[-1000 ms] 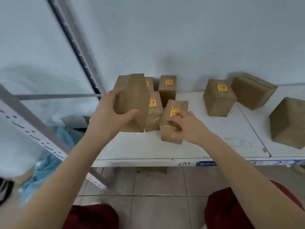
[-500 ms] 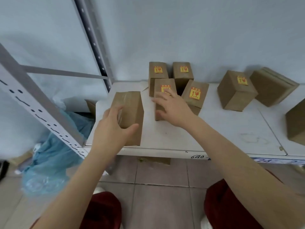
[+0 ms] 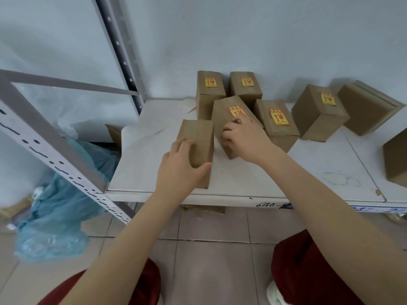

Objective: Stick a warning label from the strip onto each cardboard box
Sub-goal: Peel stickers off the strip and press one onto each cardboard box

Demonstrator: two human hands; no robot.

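- The left hand grips an unlabelled box, near left.
- The right hand holds a tilted labelled box.
- Next likely needs a label; no strip shows.

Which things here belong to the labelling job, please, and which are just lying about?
Job: plain box gripped by left hand; tilted labelled box held by right hand; four more labelled boxes; two plain boxes at right.
Lying about: blue plastic bag; cardboard scrap under the shelf.
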